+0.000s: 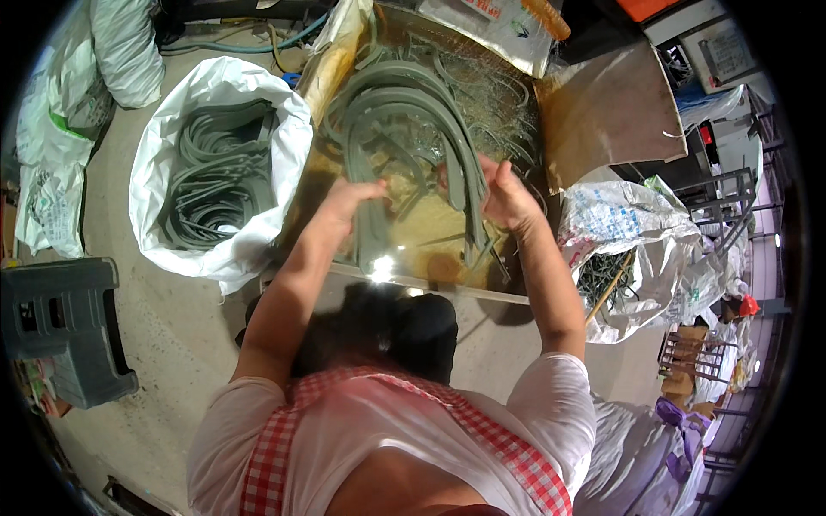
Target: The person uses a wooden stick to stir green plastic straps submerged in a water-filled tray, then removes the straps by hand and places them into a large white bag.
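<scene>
A thick bundle of long grey rubber-like strips arches in an upside-down U over a brown work surface. My left hand is closed around the bundle's left leg, its thumb lying across the strips. On the opposite leg, my right hand grips with the thumb raised and the fingers partly hidden behind the strips. Both loose ends hang toward the near edge of the surface. Thin curled grey scraps lie scattered beyond and to the right of the bundle.
At my left stands a white woven sack filled with coiled grey strips. Another open sack on the right holds thin scraps and a stick. A cardboard sheet rises at the right rim. A dark plastic stool sits far left.
</scene>
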`<action>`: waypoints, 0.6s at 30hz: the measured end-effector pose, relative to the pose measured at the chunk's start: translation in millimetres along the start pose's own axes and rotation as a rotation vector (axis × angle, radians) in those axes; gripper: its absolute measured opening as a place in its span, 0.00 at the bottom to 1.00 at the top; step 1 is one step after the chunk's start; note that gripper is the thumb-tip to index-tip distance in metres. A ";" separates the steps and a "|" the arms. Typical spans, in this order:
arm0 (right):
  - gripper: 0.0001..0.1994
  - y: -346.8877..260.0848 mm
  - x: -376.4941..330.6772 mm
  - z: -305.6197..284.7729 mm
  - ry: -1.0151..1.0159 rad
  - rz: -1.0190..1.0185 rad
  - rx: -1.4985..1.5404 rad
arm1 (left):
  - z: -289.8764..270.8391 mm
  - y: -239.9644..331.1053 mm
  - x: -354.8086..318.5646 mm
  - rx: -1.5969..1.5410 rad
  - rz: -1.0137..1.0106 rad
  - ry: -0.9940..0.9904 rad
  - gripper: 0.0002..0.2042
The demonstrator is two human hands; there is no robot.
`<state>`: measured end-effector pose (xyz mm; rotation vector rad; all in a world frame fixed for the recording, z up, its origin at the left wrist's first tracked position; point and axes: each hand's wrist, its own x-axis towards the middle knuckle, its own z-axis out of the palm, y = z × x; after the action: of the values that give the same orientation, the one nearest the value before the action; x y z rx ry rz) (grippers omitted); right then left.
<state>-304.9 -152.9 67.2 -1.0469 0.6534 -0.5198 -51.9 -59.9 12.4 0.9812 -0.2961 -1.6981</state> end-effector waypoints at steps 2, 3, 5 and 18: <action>0.53 9.0 -12.0 1.6 -0.182 0.132 0.008 | -7.8 -3.4 8.1 -0.058 0.025 -0.067 0.15; 0.52 13.2 -18.4 15.7 -0.258 0.113 0.001 | -11.6 -4.5 10.5 -0.087 0.035 -0.094 0.15; 0.50 20.2 -28.0 54.5 -0.359 0.004 0.083 | -15.1 -5.1 15.2 -0.087 -0.045 -0.084 0.13; 0.38 40.9 -60.8 68.2 -0.382 0.205 0.561 | -42.6 -3.1 33.6 -0.024 0.099 -0.196 0.15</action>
<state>-295.8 -53.2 68.3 -0.5169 0.2437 -0.2837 -24.8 -76.9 -31.5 0.7708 -0.4440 -1.7056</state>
